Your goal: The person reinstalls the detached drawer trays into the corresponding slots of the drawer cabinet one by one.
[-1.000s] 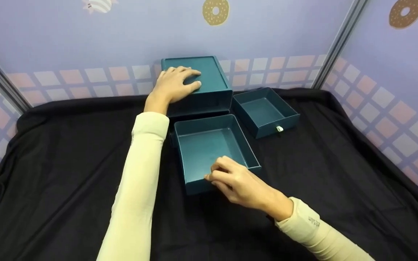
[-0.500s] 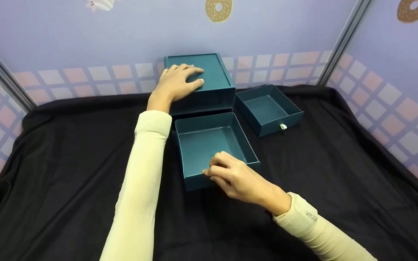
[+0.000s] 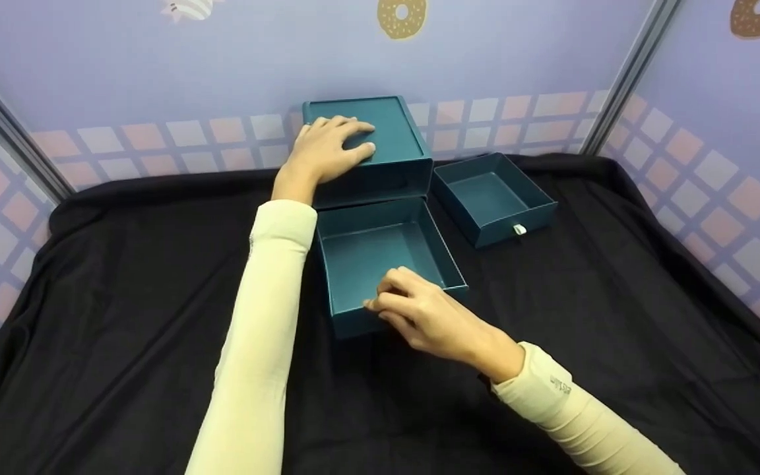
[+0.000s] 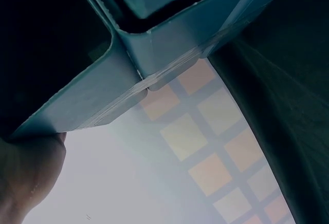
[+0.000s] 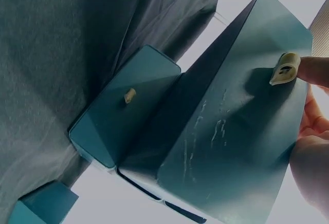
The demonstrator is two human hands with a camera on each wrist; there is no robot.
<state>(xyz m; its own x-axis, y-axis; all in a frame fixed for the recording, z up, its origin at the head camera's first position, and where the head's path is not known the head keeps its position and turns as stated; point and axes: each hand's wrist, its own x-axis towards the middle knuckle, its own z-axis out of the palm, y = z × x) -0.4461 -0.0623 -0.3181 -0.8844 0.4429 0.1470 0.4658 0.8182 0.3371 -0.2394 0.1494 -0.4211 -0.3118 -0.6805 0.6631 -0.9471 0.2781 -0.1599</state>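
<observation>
A teal drawer cabinet (image 3: 380, 175) stands against the back wall. My left hand (image 3: 327, 148) rests on its top, fingers spread. In front of it lies a teal drawer (image 3: 360, 254) with nothing inside, its back end right at the cabinet's front. Curled at this drawer's front edge, my right hand (image 3: 423, 316) pinches the cream pull tab (image 5: 286, 68), which shows in the right wrist view. Seen from the left wrist, a dark cabinet opening (image 4: 49, 44) lies beside part of my left hand (image 4: 33, 178).
A smaller-looking teal drawer (image 3: 495, 198) with a pale tab sits to the right of the cabinet. Black cloth (image 3: 123, 297) covers the table, rising in folds at the sides. Purple printed panels (image 3: 274, 53) close off the back and both sides.
The front drawer has slid a little toward the cabinet, my right hand going with it. My left hand stays on the cabinet top. The view has shifted slightly.
</observation>
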